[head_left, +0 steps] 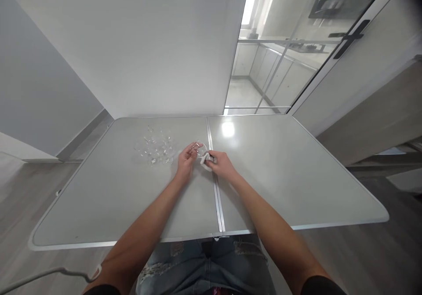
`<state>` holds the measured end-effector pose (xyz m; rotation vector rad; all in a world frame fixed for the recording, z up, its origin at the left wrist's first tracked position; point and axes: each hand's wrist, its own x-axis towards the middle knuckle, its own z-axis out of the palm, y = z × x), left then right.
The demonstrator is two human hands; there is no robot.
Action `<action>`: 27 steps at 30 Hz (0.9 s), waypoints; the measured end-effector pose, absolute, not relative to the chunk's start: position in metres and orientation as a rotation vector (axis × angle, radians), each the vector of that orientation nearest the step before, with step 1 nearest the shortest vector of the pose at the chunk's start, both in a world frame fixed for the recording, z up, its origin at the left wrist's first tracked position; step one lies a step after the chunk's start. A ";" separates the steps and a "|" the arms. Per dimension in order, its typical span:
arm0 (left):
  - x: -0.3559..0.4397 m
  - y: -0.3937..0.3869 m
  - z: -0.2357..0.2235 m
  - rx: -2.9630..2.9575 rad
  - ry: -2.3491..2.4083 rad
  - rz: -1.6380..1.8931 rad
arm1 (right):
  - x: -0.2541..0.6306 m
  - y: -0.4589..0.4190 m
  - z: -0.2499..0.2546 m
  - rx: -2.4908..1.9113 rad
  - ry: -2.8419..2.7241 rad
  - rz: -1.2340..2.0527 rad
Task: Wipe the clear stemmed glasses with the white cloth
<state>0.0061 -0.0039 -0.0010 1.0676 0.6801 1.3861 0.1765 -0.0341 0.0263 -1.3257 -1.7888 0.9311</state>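
My left hand (186,159) is closed on the left side of a clear, round-rimmed object (204,147), held just above the table near its middle seam. The object is see-through, so its exact kind is hard to make out. In my right hand (221,165) is a crumpled white cloth (206,160), pinched between the fingers and pressed near the object's right edge. To the left of my hands, several small clear pieces (154,147) lie spread in a loose cluster; their shapes blur into the table top.
The pale folding table (280,176) has a metal seam (216,198) down the middle and a metal-trimmed edge. A white wall (171,57) rises behind it. At the right back stands a glass door with a black handle (351,38). A grey cable (49,272) runs at lower left.
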 end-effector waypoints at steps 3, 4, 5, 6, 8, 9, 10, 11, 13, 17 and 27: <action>0.006 -0.003 -0.002 1.116 0.720 1.432 | 0.172 -0.034 0.024 -1.460 -1.957 0.357; 0.006 -0.002 -0.003 1.123 0.709 1.430 | 0.171 -0.034 0.023 -1.455 -1.994 0.305; 0.006 -0.002 -0.003 1.120 0.691 1.409 | 0.172 -0.033 0.022 -1.443 -2.016 0.315; 0.005 -0.002 -0.003 1.108 0.671 1.377 | 0.172 -0.032 0.022 -1.429 -2.016 0.377; 0.005 -0.002 -0.003 1.065 0.638 1.306 | 0.174 -0.031 0.021 -1.390 -1.946 0.653; 0.005 -0.002 -0.003 1.046 0.626 1.276 | 0.175 -0.030 0.021 -1.360 -1.862 0.850; 0.005 -0.002 -0.003 1.032 0.616 1.256 | 0.176 -0.030 0.022 -1.318 -1.753 1.069; 0.005 -0.002 -0.002 1.020 0.604 1.247 | 0.178 -0.029 0.023 -1.266 -1.626 1.288; 0.004 -0.004 -0.001 0.998 0.561 1.234 | 0.182 -0.029 0.025 -1.139 -1.392 1.661; 0.003 -0.007 0.004 0.979 0.501 1.235 | 0.187 -0.030 0.029 -1.016 -1.303 1.853; 0.003 -0.002 -0.001 1.008 0.617 1.410 | 0.167 -0.034 0.029 -1.420 -1.846 0.555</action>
